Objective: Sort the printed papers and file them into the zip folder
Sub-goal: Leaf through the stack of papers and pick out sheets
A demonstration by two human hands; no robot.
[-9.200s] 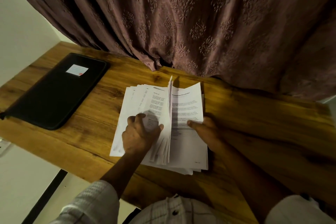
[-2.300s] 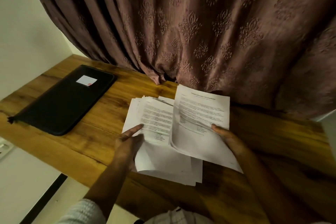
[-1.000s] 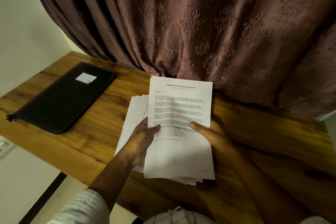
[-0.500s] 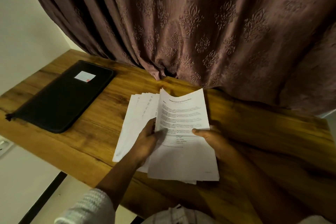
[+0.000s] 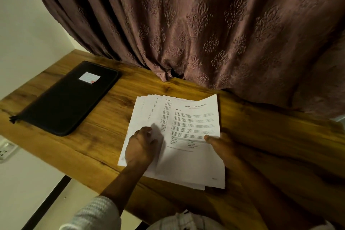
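A fanned stack of printed white papers (image 5: 149, 114) lies on the wooden desk (image 5: 104, 129) in front of me. A title sheet (image 5: 194, 129) headed in red lies on top of the stack toward the right. My left hand (image 5: 140, 147) rests on the left part of the stack, fingers bent over the fanned sheets. My right hand (image 5: 222, 145) pinches the right edge of the top sheet with the thumb on top. A black zip folder (image 5: 65, 99) with a white label lies closed on the desk at the left, well apart from both hands.
A brown patterned curtain (image 5: 196, 33) hangs along the desk's far edge and touches the wood. A white wall is at the left, with a wall socket (image 5: 5, 151) below the desk's left edge. Bare wood lies between folder and papers.
The top sheet, held up in both hands a second ago, has come down flat on the stack. My left hand has shifted from the sheet's edge onto the fanned papers at the left.
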